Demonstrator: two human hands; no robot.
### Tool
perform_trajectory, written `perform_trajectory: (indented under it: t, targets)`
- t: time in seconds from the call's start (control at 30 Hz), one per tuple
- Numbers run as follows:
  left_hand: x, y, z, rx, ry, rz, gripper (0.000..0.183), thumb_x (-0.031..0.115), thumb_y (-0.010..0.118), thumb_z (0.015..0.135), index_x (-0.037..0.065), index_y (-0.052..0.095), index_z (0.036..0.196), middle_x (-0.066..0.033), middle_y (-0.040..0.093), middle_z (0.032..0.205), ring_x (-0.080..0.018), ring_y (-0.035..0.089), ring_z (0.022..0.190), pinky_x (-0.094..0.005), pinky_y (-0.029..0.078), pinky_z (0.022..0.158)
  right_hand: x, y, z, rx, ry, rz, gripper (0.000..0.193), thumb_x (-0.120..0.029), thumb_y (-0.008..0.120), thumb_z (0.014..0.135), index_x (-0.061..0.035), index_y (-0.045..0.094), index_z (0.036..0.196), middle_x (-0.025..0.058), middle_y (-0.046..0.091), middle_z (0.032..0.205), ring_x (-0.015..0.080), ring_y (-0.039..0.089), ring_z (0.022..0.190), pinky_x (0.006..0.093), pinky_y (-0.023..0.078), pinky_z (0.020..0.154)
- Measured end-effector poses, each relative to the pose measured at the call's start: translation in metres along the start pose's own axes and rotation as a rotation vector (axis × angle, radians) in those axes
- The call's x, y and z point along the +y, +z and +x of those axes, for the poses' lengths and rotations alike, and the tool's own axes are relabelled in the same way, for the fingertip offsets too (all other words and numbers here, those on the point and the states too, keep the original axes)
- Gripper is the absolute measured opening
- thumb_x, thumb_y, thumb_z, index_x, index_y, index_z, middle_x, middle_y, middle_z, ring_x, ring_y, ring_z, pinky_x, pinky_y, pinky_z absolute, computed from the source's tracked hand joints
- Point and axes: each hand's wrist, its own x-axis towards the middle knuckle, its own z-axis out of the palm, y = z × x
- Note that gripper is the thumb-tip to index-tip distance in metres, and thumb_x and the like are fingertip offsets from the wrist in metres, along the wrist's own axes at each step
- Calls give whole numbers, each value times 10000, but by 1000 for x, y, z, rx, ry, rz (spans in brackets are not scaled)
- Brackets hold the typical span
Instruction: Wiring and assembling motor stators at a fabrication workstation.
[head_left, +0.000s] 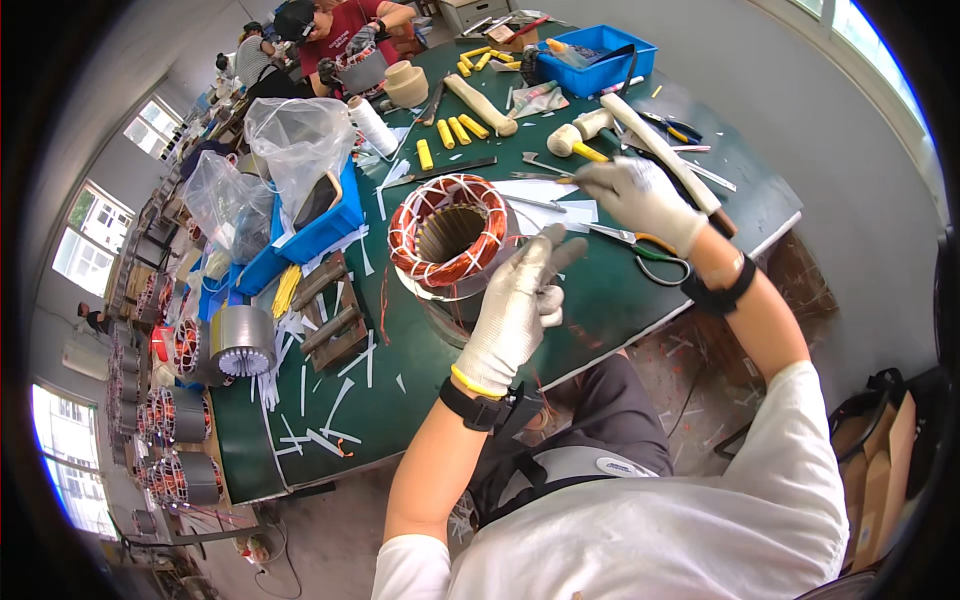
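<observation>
The flat work counter (620, 290) is dark green with a pale edge. On it, the round metal stator (450, 240) shows copper-orange windings laced with white ties around a grey core. Both hands (515, 305) (640, 200) wear off-white knit gloves, the left cuffed in yellow, over black wristbands. The steel scissors (655, 255) have green-and-orange handles. Rectangular plastic bins (600, 55) are bright blue; the short plastic sticks (455, 130) are yellow.

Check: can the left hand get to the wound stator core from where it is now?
Probably yes. The left hand, gloved, fingers loosely open and empty, hovers just beside the stator core on the green table; nothing lies between them.
</observation>
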Motion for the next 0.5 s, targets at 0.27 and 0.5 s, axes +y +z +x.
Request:
perform_trajectory:
  t: [0.27,0.5]
  targets:
    - [-18,12,0,243,79,67,364,332,576,987,13,616,1159,-66,696,925,17,310,456,-176,254,406,-122,13,-97,6,0,-462,206,-183,635,777,-147,607,978,95,596,717,289,596,634,425,471,603]
    - [6,4,-54,479,180,380,261,253,651,937,19,683,1048,-33,655,712,6,369,478,-177,280,459,-88,-18,-98,113,150,243,286,-222,681,811,-52,683,1041,216,639,915,382,628,833,431,497,751]
